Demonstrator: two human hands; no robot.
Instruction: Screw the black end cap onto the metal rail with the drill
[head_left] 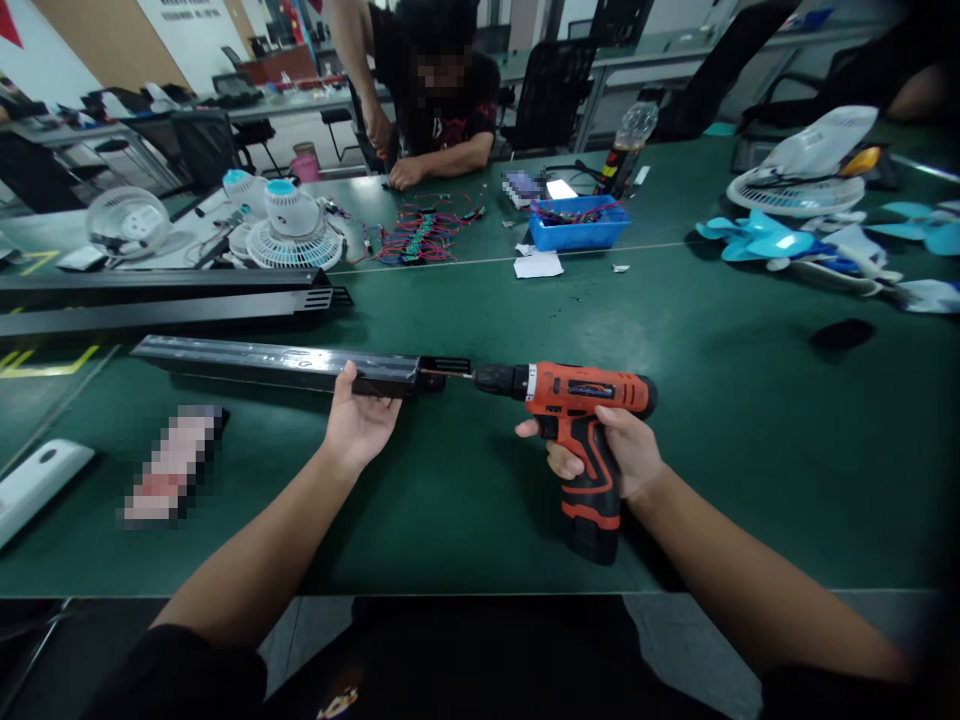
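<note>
Gripping the orange drill [589, 385] by its handle, the right hand [630, 440] has its fingers closed around it, the index finger near the trigger; whether the trigger is pressed, I cannot tell. The left hand [364, 425] is clamped on a long black bar [247, 362], close to its right end — thumb on the near side, fingers beneath. This bar is over the near part of the green table [720, 400], and the drill's thin bit [459, 375] points toward its slotted end. The step in hand seems to be applying the bit at this end, but the contact is too small to judge. The next move calls, I think, for a steady bar and a bit well in line with it. Farther off, other dark bars [165, 308] lie on the left; beyond are a blue tray [577, 235] and, across the table, a co-worker [442, 110].
</note>
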